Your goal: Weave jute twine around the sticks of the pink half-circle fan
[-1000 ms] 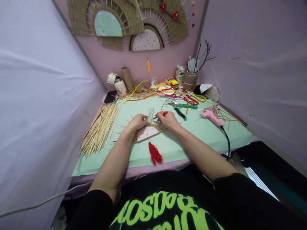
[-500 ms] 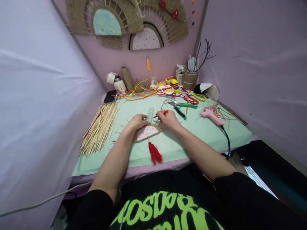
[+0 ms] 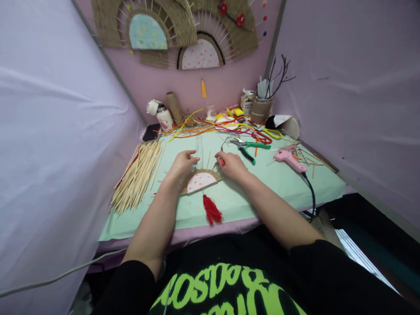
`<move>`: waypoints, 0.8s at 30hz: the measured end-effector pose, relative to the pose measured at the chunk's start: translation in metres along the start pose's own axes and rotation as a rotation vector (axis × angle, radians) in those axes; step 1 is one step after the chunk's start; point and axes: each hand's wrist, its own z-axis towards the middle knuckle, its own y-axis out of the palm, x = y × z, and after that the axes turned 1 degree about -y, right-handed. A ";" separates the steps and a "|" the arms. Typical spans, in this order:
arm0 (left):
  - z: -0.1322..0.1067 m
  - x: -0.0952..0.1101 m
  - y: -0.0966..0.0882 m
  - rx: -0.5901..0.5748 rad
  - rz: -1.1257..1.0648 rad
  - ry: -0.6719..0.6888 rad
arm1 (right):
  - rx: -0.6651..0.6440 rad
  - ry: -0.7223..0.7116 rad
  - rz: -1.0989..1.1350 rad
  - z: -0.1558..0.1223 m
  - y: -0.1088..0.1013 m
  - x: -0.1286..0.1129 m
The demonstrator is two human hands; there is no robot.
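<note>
A half-round woven fan (image 3: 200, 180) with a pink dotted centre and a red tassel (image 3: 211, 211) lies on the mint-green mat (image 3: 236, 197). My left hand (image 3: 183, 162) rests at the fan's upper left edge. Its fingers are curled in a pinch at the near end of a clear ruler (image 3: 198, 145), which lies flat beyond the fan. My right hand (image 3: 230, 165) sits at the fan's upper right edge, closed round a small red-handled pen-like tool (image 3: 222, 160). Thin sticks poke out from the fan's rim.
A bundle of bamboo skewers (image 3: 138, 175) lies on the left. Green-handled pliers (image 3: 246, 148) and a pink glue gun (image 3: 290, 160) with a black cord lie on the right. Coloured strips, a bottle (image 3: 160, 114), a phone and a cup of twigs (image 3: 260, 109) line the back wall.
The ruler has gone from on top of the fan to the mat beyond it. My left hand moved up and left with it. My right hand lowered slightly, still gripping the red tool.
</note>
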 end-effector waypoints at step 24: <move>0.009 -0.019 0.023 -0.038 0.196 0.151 | 0.034 -0.009 0.338 0.001 0.000 -0.004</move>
